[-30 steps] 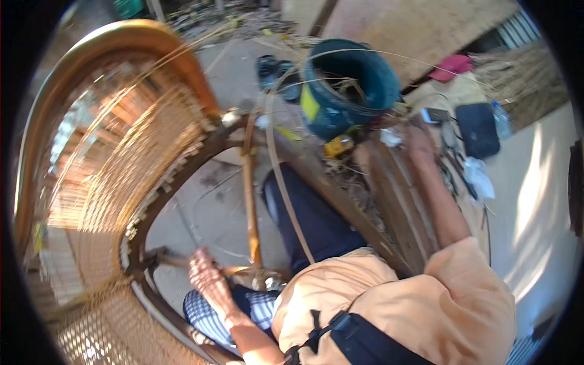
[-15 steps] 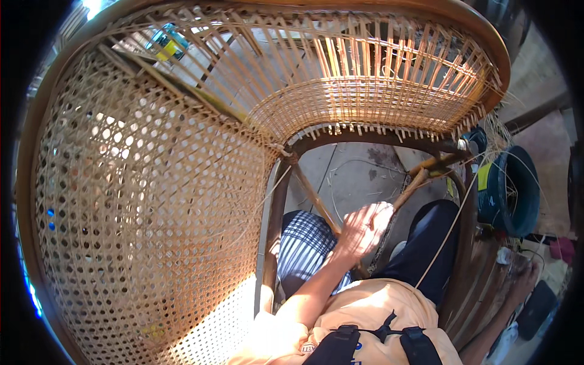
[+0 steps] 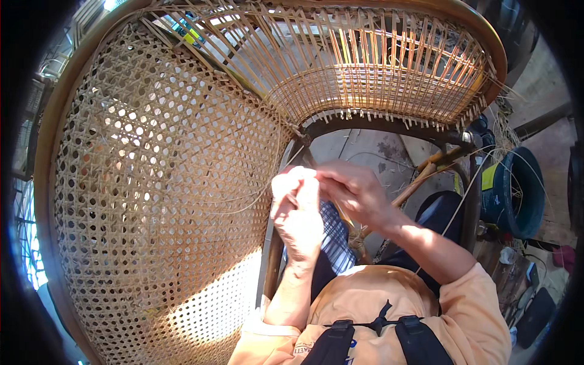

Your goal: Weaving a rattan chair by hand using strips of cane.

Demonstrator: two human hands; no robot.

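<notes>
My left hand is raised beside the inner edge of a large woven cane panel, fingers bent in a pinch. Fingertip to fingertip with it, my right hand pinches too. A thin cane strand curves across the panel up to my fingers and appears held between them; its end is hidden. The panel has an open hole pattern and is bounded by a thick brown rattan frame. Above my hands, a second section has close rows at its lower part and spaced upright strands above.
At right stands a teal bucket with a yellow label, loose strands over its rim. Wooden frame bars cross above my legs. Dark sandals or pads and a pink cloth lie at the lower right.
My right hand has come up from the lower right to meet my left. My left hand has moved up and left, toward the panel's edge. The view has shifted slightly.
</notes>
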